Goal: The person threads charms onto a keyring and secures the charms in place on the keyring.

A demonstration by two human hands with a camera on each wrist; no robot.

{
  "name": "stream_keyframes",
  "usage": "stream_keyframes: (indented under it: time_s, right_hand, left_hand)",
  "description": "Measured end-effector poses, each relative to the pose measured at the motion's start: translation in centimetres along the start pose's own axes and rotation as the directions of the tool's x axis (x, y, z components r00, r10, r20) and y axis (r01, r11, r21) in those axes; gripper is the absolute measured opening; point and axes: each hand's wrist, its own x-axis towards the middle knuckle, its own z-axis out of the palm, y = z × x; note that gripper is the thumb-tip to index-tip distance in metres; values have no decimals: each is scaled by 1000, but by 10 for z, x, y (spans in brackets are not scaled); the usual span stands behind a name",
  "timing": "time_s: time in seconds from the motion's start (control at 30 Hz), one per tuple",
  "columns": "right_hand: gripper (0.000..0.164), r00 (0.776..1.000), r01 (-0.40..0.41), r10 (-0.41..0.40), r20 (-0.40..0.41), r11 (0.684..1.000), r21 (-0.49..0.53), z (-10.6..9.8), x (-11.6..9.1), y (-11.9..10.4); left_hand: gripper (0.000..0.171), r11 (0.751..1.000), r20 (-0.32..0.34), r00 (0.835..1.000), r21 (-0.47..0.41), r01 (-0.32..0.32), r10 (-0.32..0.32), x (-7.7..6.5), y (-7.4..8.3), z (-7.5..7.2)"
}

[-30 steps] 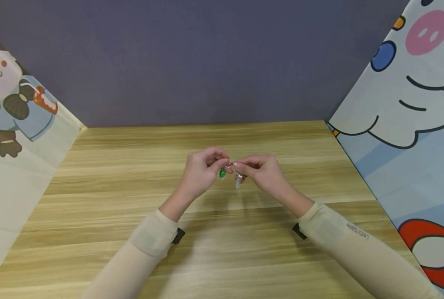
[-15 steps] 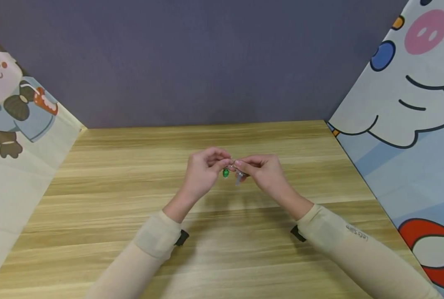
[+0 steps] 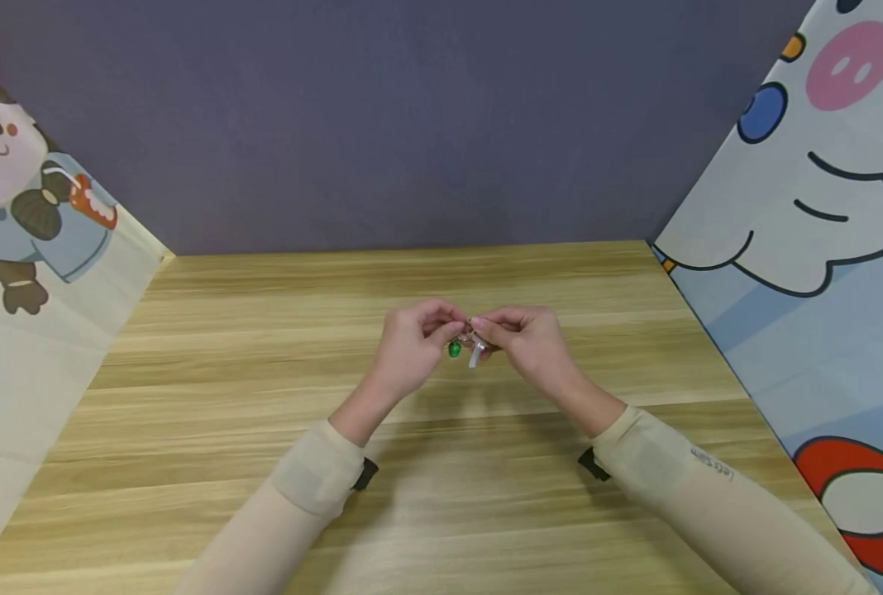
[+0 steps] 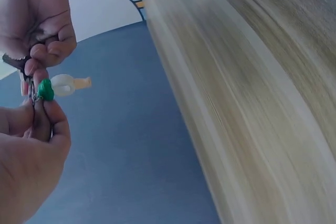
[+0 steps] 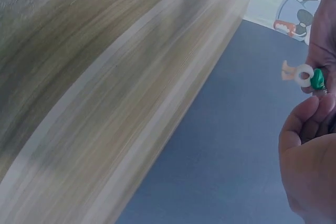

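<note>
Over the table, my left hand (image 3: 415, 347) and right hand (image 3: 527, 339) meet fingertip to fingertip on a small keychain. A green charm (image 3: 454, 349) dangles below the left fingertips. Just under the right thumb, a silver-grey key (image 3: 475, 355) points down. From the left wrist view, the left thumb and forefinger pinch beside a thin metal ring (image 4: 32, 90), with a white and peach charm (image 4: 65, 84) sticking out past the green one. The right fingers pinch the key's upper end at the ring; they largely hide it.
The wood-grain table (image 3: 263, 330) spreads beneath both forearms. A dark grey panel (image 3: 412, 124) rises behind it, and cartoon-printed panels (image 3: 821, 248) flank the sides. Black straps (image 3: 594, 464) show at the sleeve cuffs.
My left hand has shifted slightly right and toward me, closer to the right hand. The green charm has moved right with it, nearer the key. The right hand has barely moved.
</note>
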Motion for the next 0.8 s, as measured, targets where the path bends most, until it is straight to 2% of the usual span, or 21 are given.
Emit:
stream_keyframes:
  time_s: [0.1, 0.23, 0.4, 0.5, 0.6, 0.7, 0.8]
  right_hand:
    - [21, 1000, 18, -18, 1, 999, -39, -2, 2, 2]
    - [19, 997, 69, -67, 28, 992, -101, -5, 3, 4]
    - [19, 989, 138, -126, 81, 977, -165, -8, 3, 4]
    - [20, 978, 199, -180, 107, 957, -210, -8, 2, 2]
    - [21, 952, 301, -271, 142, 910, -286, -9, 2, 0]
    - [22, 920, 392, -351, 174, 839, -378, -11, 2, 0]
    - [20, 892, 452, -403, 207, 776, -440, -14, 3, 0]
  left_hand:
    - [18, 996, 50, 997, -58, 65, -62, 1, -1, -4]
    - [19, 981, 144, 981, -120, 149, -132, 2, -3, -12]
    - [15, 968, 237, 958, -149, 202, -164, 3, -5, -17]
    - [17, 968, 263, 951, -146, 204, -161, 3, -6, -17]
    - [21, 973, 249, 955, -125, 194, -159, 4, -6, -16]
    - [27, 978, 203, 966, -99, 183, -160, 5, -5, -15]
    - [25, 990, 178, 974, -3, 140, -137, 5, -4, -16]
